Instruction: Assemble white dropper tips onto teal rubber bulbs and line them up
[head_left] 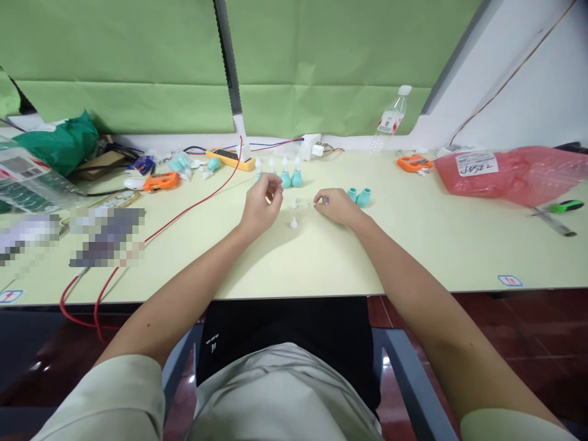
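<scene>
Teal bulbs [296, 178] with white pointed tips stand upright just beyond my left hand [261, 208]; in the head view, I judge a careless forward push could topple them. My left fingers curl, thumb near index; my right hand [337, 207] has its fingertips nearly together; whether either holds anything I cannot tell. Between my hands, slightly nearer me, a small white cone [294, 224] could roll if brushed. It looks smooth, narrow-topped. Two open-mouthed teal pieces [364, 198] stand just beyond my right wrist.
</scene>
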`<act>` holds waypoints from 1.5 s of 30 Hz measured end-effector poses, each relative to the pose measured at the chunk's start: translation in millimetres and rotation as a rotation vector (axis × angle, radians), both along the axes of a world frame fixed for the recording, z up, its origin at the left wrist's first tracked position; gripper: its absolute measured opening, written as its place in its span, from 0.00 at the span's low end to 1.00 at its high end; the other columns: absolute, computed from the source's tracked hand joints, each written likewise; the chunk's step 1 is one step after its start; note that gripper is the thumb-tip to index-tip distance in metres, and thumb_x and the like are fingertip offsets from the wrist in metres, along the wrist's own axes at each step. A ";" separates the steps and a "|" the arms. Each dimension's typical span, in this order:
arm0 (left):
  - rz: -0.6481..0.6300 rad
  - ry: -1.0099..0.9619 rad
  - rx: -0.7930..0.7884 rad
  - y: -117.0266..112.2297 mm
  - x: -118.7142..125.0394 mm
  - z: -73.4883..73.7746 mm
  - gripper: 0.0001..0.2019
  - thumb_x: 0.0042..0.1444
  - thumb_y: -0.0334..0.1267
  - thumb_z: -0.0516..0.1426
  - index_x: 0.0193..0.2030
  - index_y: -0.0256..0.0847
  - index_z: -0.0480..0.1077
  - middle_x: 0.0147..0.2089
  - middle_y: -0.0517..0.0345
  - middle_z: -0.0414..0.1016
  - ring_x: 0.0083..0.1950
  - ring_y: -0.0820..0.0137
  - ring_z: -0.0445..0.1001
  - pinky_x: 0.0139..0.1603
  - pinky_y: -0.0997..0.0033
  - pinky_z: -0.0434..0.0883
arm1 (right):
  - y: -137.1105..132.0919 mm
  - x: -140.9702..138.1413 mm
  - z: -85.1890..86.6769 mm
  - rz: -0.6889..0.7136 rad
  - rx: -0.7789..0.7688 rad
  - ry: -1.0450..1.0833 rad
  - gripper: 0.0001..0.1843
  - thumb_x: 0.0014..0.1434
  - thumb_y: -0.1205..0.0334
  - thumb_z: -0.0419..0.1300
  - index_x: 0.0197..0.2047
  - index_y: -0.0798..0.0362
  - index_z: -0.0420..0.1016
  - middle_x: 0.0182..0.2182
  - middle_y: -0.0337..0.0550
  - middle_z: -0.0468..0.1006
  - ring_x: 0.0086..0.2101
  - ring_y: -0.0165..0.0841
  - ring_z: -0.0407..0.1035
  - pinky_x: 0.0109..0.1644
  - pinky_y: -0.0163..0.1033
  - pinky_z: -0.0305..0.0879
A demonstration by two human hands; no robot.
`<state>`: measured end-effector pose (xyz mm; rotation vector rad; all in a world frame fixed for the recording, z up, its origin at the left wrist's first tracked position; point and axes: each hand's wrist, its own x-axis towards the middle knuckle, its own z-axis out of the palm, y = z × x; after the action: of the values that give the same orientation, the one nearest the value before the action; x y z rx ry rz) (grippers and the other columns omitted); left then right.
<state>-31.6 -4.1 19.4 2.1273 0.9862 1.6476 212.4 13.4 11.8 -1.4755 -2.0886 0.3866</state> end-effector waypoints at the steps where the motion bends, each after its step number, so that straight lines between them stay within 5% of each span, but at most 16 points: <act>1: 0.003 -0.009 -0.006 1.1 -0.6 -0.1 0.09 0.59 0.28 0.56 0.45 0.42 0.67 0.37 0.61 0.73 0.34 0.75 0.73 0.36 0.73 0.70 | 1.3 -0.1 -1.3 -0.001 0.002 -0.003 0.08 0.58 0.64 0.62 0.38 0.55 0.83 0.30 0.42 0.74 0.30 0.32 0.64 0.37 0.37 0.58; 19: 0.014 -0.047 -0.062 4.9 -2.5 -1.4 0.08 0.59 0.29 0.57 0.44 0.43 0.66 0.36 0.60 0.73 0.33 0.74 0.72 0.33 0.72 0.70 | 13.1 -3.0 -9.2 -0.015 -0.033 -0.050 0.08 0.60 0.63 0.64 0.40 0.51 0.86 0.39 0.46 0.82 0.37 0.35 0.72 0.41 0.38 0.63; 45: 0.017 -0.039 -0.074 3.3 -2.9 -0.6 0.08 0.59 0.30 0.57 0.44 0.43 0.66 0.37 0.60 0.73 0.34 0.74 0.72 0.35 0.72 0.71 | 17.5 -3.5 -8.6 -0.032 -0.062 -0.021 0.07 0.57 0.63 0.66 0.38 0.53 0.85 0.36 0.45 0.81 0.35 0.34 0.70 0.41 0.38 0.63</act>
<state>-34.5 -0.7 18.8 2.0373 1.0393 1.6278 208.9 30.8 3.2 -1.5535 -2.0831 0.4295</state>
